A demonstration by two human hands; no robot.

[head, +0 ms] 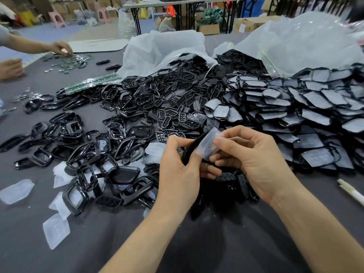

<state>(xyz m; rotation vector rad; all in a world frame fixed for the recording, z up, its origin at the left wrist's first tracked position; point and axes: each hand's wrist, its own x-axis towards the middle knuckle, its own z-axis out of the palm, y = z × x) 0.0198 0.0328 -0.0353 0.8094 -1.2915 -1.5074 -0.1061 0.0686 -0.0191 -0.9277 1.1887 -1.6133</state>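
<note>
Nothing can be read. The white label [242,27] on a far cardboard box [254,23] is blurred, and the held translucent pad [208,146] and black shell [191,149] bear none.

Along the near edge the table [110,249] lies bare on both sides of our left hand [177,170] and right hand [256,160], so we can pass there. Ahead, the heap of black frames [126,119] and the stacked backs [307,109] bar the middle; two plastic bags [163,48] wall the far edge. Clear pads [56,231] litter the near left, a pen [350,191] the right edge.
</note>
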